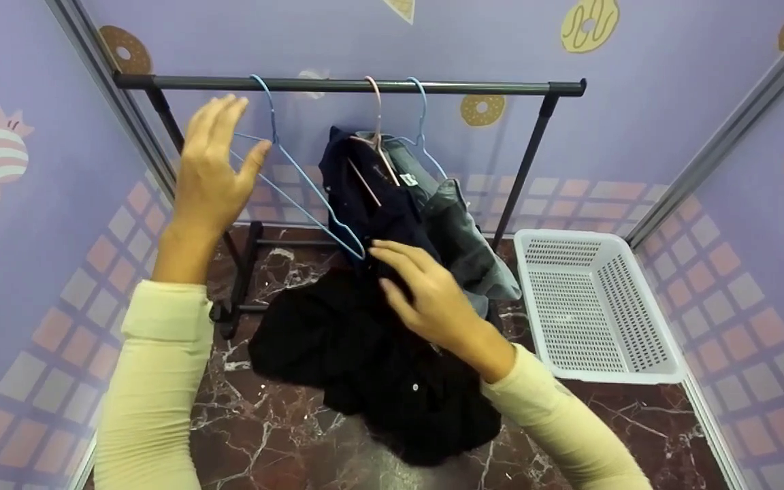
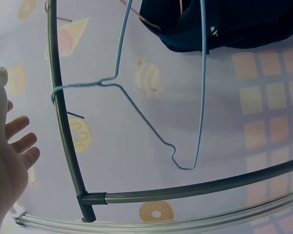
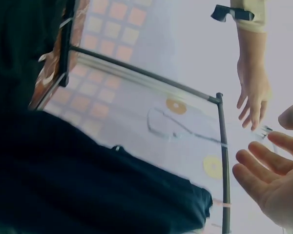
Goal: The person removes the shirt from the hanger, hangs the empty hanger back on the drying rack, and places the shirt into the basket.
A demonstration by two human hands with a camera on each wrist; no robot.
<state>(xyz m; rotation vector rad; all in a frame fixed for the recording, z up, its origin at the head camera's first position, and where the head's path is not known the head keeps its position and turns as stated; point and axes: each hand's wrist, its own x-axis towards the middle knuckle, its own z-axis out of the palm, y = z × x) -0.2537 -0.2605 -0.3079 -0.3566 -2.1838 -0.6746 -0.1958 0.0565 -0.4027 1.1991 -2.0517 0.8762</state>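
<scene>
My left hand [image 1: 211, 167], fingers straight and thumb apart, is raised just beside a blue wire hanger [image 1: 273, 122]. That hanger hooks over the dark rail [image 1: 337, 85] and carries no clothing; its whole outline shows in the left wrist view. My right hand [image 1: 426, 292] has loosely extended fingers, their tips by the hanger's lower corner and in front of a navy garment [image 1: 402, 211]. The navy garment hangs from a pink hanger [image 1: 378, 109]. In the right wrist view the right hand [image 3: 276, 178] shows nothing in its palm.
Behind the navy garment, grey-blue denim [image 1: 460, 224] hangs on another blue hanger [image 1: 422, 112]. A black garment [image 1: 337, 333] lies heaped below, over the marbled floor [image 1: 263, 429]. At the right stands a white perforated basket [image 1: 610, 376]. Patterned walls enclose the rack on both sides.
</scene>
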